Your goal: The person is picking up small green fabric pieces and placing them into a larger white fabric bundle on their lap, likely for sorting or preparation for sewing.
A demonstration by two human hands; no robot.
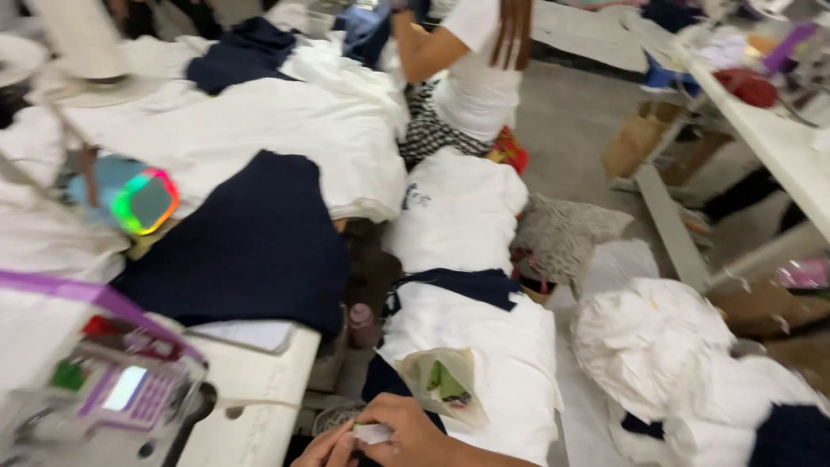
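At the bottom edge of the view, nearest the camera, two hands are meeting over a small white piece of fabric [372,432]. The right hand [415,432] is closing its grip on the piece, thumb and fingers clamped on it. The left hand [324,450] is touching the same piece from the left side; its fingers are mostly cut off by the frame edge, so whether that grip is together cannot be told.

Just beyond the hands, a clear plastic bag [445,385] holding green items is lying on a pile of white garments [493,346]. A dark navy strip [458,285] is lying across this pile.

At the left, a sewing machine control panel [130,393] is sitting at the near corner of the tabletop [259,389]. A navy garment [251,246] is spreading over the tabletop behind it, with white cloth [259,121] piled toward the far edge.

At the right, white bundles [657,337] are resting on the floor. Another person in a white top [475,78] is standing at the far end.
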